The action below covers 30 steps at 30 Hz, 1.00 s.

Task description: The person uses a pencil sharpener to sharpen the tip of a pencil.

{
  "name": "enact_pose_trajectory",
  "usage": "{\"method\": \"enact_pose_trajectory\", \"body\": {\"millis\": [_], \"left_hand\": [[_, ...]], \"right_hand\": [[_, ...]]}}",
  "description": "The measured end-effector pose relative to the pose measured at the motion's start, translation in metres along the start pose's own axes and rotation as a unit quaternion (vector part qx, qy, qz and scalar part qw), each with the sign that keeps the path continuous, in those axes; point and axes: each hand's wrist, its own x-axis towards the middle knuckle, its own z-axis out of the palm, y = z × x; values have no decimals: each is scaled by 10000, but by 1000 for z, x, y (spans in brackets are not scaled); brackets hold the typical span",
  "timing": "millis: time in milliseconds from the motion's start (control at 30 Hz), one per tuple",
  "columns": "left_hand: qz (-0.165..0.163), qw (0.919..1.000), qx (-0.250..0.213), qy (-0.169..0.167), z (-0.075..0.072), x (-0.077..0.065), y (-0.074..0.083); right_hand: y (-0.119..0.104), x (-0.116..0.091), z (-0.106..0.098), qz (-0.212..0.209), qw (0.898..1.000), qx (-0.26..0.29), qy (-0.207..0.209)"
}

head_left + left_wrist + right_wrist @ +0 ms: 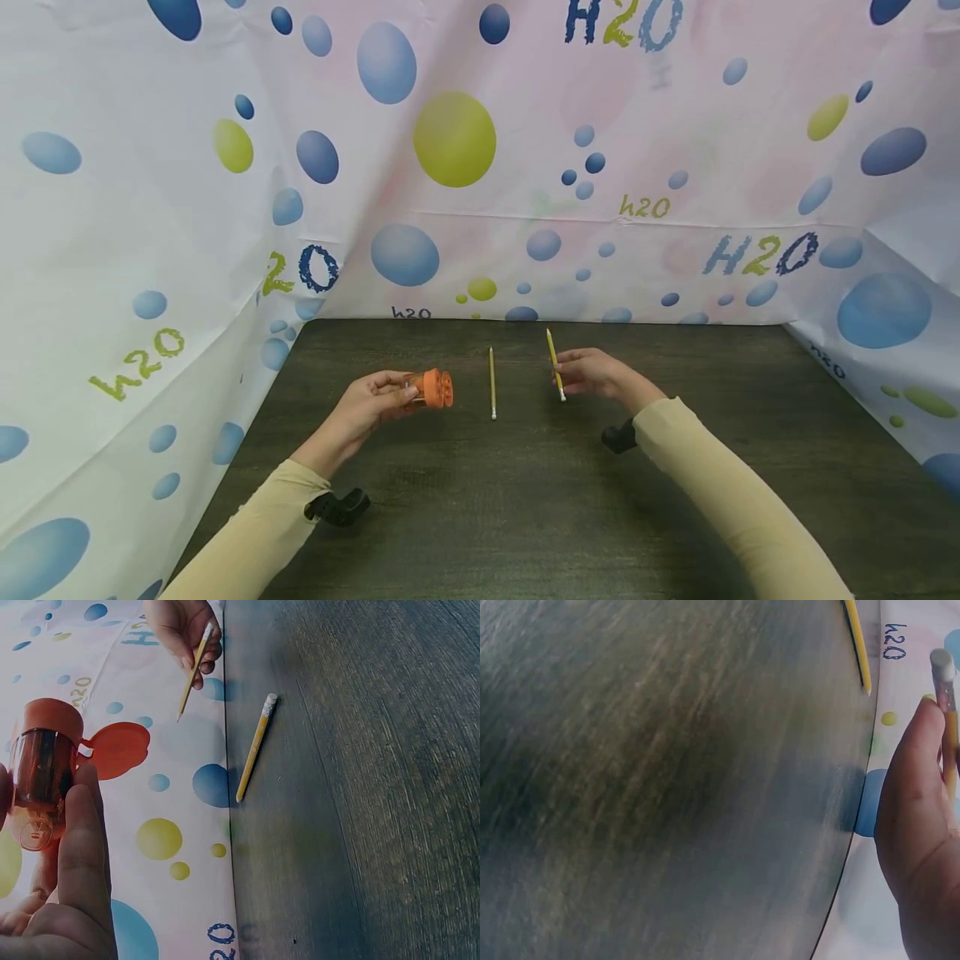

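Observation:
My left hand (372, 405) holds an orange pencil sharpener (433, 389) with a clear body, its orange end pointing right. In the left wrist view the sharpener (45, 761) has its round orange flap (118, 750) swung out to the side. My right hand (600, 375) pinches a yellow pencil (556, 367) near its eraser end, tip up and away from me. The white eraser of that pencil (946, 679) shows beside the thumb in the right wrist view. Between the hands, a second yellow pencil (492, 385) lies on the dark table, its eraser towards me.
The dark wood-grain table (480, 517) runs back to a white sheet (525, 108) printed with blue and green bubbles. That sheet also rises at the left and right sides. Each wrist wears a black strap-on device (339, 507).

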Motion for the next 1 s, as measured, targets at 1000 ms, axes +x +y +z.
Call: {"method": "enact_pose_trajectory", "body": {"millis": [1000], "left_hand": [[-12, 10000, 59, 39, 0, -1, 0]], "right_hand": [[13, 11, 14, 318, 9985, -296, 321]]}}
